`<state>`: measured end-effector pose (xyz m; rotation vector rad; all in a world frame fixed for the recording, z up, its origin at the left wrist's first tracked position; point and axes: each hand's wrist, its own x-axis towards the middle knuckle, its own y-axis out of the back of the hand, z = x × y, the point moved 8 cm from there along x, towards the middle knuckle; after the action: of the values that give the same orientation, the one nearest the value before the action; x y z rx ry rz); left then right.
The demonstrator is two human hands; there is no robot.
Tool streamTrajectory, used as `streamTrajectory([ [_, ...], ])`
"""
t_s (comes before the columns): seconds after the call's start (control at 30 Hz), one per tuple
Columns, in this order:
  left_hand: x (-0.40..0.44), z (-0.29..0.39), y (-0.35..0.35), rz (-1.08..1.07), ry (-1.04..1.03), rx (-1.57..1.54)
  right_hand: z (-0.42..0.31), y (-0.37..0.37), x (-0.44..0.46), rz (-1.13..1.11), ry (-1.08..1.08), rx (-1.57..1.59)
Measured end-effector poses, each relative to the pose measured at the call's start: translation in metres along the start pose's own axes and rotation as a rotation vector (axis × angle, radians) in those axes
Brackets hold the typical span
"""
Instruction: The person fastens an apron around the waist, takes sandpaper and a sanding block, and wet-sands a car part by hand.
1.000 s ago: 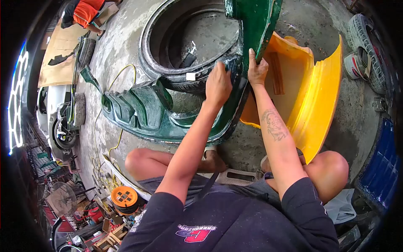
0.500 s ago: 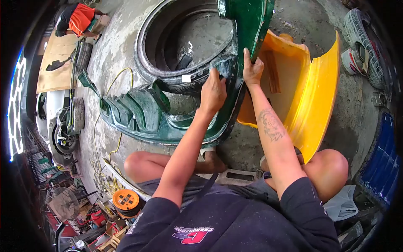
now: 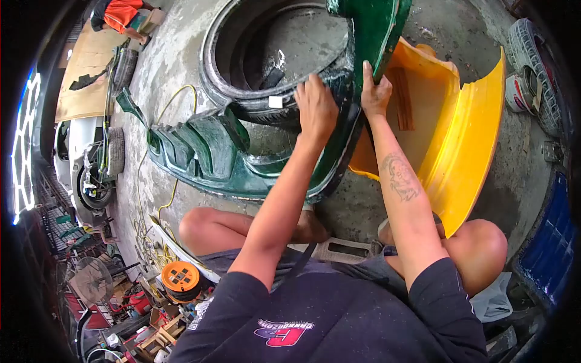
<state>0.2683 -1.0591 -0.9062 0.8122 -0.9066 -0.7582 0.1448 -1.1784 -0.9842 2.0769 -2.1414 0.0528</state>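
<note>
A green molded panel, looking like a car bumper (image 3: 230, 172), rests across a black tire (image 3: 209, 66) on the floor before my crossed legs. With thumb pointing up, my right hand (image 3: 376, 94) grips the edge of the bumper's upright arm. My left hand (image 3: 318, 112) is at the bumper's scuffed inner surface, back of the hand toward me and fingers bent. Whatever may be under those fingers is hidden. A small white block (image 3: 275, 102) sits on the tire's edge, just left of that hand.
A yellow molded panel (image 3: 466, 133) lies right of the bumper, with a brown wooden strip (image 3: 402, 100) in it. Farther right are a can (image 3: 514, 91) and another tire (image 3: 532, 54). At left are a yellow cord (image 3: 166, 209), an orange reel (image 3: 180, 276) and a bending person (image 3: 121, 15).
My left hand has shifted slightly up the bumper surface, its fingers turning to show more knuckles. My right hand keeps its grip. The view has moved a little.
</note>
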Motion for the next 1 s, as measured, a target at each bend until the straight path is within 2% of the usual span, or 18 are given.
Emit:
streamTrajectory([
  [0.13, -0.026, -0.003, 0.002, 0.004, -0.005, -0.051, -0.008, 0.001, -0.004, 0.027, 0.034, 0.072],
  [0.17, -0.03, -0.003, 0.002, -0.106, 0.047, -0.095, -0.009, 0.002, -0.003, 0.074, 0.065, 0.093],
  [0.3, 0.013, 0.002, -0.006, 0.09, -0.148, -0.07, 0.005, 0.0, 0.0, 0.004, 0.02, 0.008],
  [0.37, 0.034, -0.005, 0.005, 0.134, -0.058, -0.114, 0.001, -0.001, -0.003, -0.044, -0.022, -0.004],
  [0.43, 0.048, -0.027, 0.034, 0.263, 0.178, -0.395, -0.004, -0.001, -0.001, -0.027, 0.0, 0.021],
  [0.47, 0.045, -0.025, 0.056, 0.251, 0.193, -0.435, -0.002, -0.001, 0.0, -0.031, 0.005, 0.009],
  [0.53, 0.032, -0.025, 0.091, 0.091, 0.178, -0.374, -0.01, 0.0, -0.001, -0.029, -0.011, 0.026],
  [0.57, 0.025, -0.02, 0.112, 0.101, 0.014, -0.326, -0.012, 0.001, -0.003, -0.036, -0.038, 0.036],
  [0.6, 0.015, -0.016, 0.134, -0.014, 0.094, -0.302, -0.007, -0.001, -0.002, -0.049, -0.047, 0.01],
  [0.7, -0.014, -0.018, 0.176, -0.185, 0.015, -0.324, -0.015, 0.004, 0.0, -0.01, 0.084, -0.146],
  [0.73, -0.024, -0.014, 0.189, -0.186, -0.066, -0.272, -0.014, 0.003, 0.0, -0.007, 0.085, -0.184],
  [0.77, -0.033, -0.012, 0.195, -0.301, 0.0, -0.28, -0.015, 0.005, 0.0, 0.01, 0.084, -0.231],
  [0.83, -0.05, -0.017, 0.192, -0.357, 0.023, -0.279, -0.027, 0.007, -0.004, -0.135, -0.078, -0.253],
  [0.87, -0.056, -0.016, 0.185, -0.365, -0.01, -0.285, -0.034, 0.01, -0.006, 0.048, 0.12, -0.247],
  [0.9, -0.061, -0.017, 0.173, -0.387, -0.017, -0.306, -0.057, 0.019, -0.011, 0.034, 0.12, -0.208],
  [0.93, -0.064, -0.024, 0.153, -0.408, -0.045, -0.284, -0.061, 0.023, -0.015, 0.118, 0.196, -0.385],
  [0.97, -0.07, -0.028, 0.134, -0.473, 0.124, -0.375, -0.071, 0.03, -0.026, 0.231, 0.304, -0.385],
  [1.0, -0.07, -0.037, 0.112, -0.482, -0.024, -0.251, -0.082, 0.041, -0.038, 0.243, 0.31, -0.23],
])
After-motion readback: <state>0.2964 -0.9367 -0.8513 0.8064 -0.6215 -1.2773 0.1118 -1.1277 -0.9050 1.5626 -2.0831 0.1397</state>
